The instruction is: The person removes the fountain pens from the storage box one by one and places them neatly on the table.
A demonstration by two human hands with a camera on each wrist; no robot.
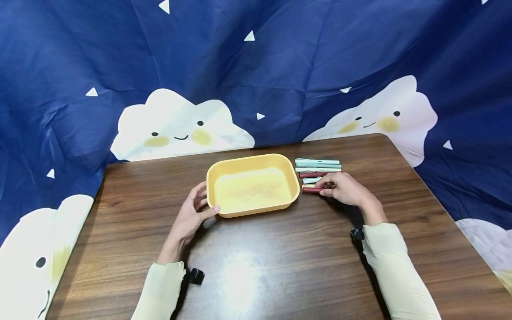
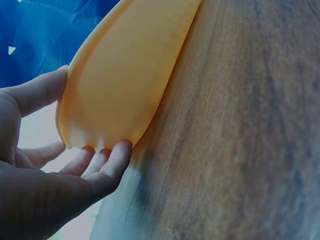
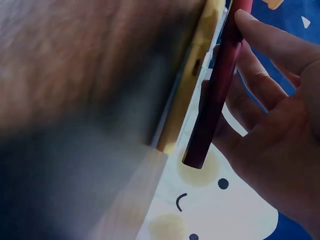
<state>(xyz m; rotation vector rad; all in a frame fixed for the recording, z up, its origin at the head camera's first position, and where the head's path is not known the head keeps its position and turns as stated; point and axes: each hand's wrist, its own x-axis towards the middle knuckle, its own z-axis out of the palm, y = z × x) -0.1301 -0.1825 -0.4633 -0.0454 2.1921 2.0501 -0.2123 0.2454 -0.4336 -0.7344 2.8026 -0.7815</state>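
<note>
A shallow yellow plastic basin (image 1: pixel 250 211) stands on the table. My left hand (image 1: pixel 190 218) grips its left end, thumb over the near left corner of the rim and fingers against the outer wall; the left wrist view shows the fingertips on that wall (image 2: pixel 110 100). Just right of the basin, my right hand (image 1: pixel 348 189) pinches a dark red pen (image 3: pixel 215 95) between thumb and fingers. A yellow pen (image 3: pixel 187 90) lies close alongside it. Farther back in the same group are light blue pens (image 1: pixel 318 162), a whitish pen (image 1: pixel 320 170) and another dark red pen (image 1: pixel 310 175).
The brown wood-grain table (image 1: pixel 272 266) carries the basin and pens. Behind it hangs a dark blue cloth (image 1: pixel 224 58) printed with white clouds and triangles. Each wrist wears a black device, such as the left one (image 1: pixel 196 276).
</note>
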